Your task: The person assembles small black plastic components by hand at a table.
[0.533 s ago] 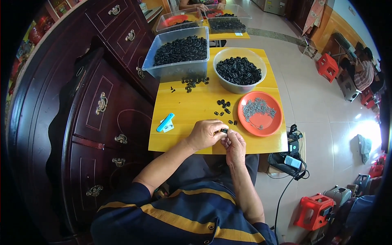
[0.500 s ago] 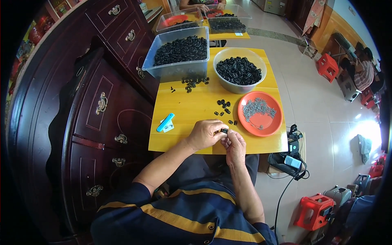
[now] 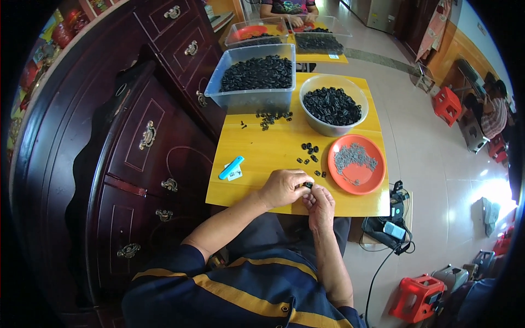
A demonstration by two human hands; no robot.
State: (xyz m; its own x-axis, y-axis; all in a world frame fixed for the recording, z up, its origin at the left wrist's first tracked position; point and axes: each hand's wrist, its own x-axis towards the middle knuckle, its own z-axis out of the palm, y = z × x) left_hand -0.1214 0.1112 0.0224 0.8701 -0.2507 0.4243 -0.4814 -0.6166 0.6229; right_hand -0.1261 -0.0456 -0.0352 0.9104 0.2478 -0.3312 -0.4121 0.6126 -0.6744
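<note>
Sitting along the left edge is a dark wooden cabinet (image 3: 136, 136) with brass handles, and the yellow bench (image 3: 262, 158) is standing right against it. Lying on the bench's left part is a small blue tool (image 3: 231, 167) on a white slip. Behind it, a clear plastic bin (image 3: 252, 76) is holding a heap of small black parts, with a few loose ones scattered just in front. At the near edge, the left hand (image 3: 281, 187) and the right hand (image 3: 319, 203) are meeting fingertip to fingertip, both pinching one small black part (image 3: 308, 186) between them, just above the bench top. More loose black pieces (image 3: 309, 151) are lying a little beyond the hands. Farther right, a grey bowl (image 3: 334, 104) is brimming with black parts, and an orange plate (image 3: 356, 164) is carrying a pile of tiny grey pieces near the bench's right edge.
</note>
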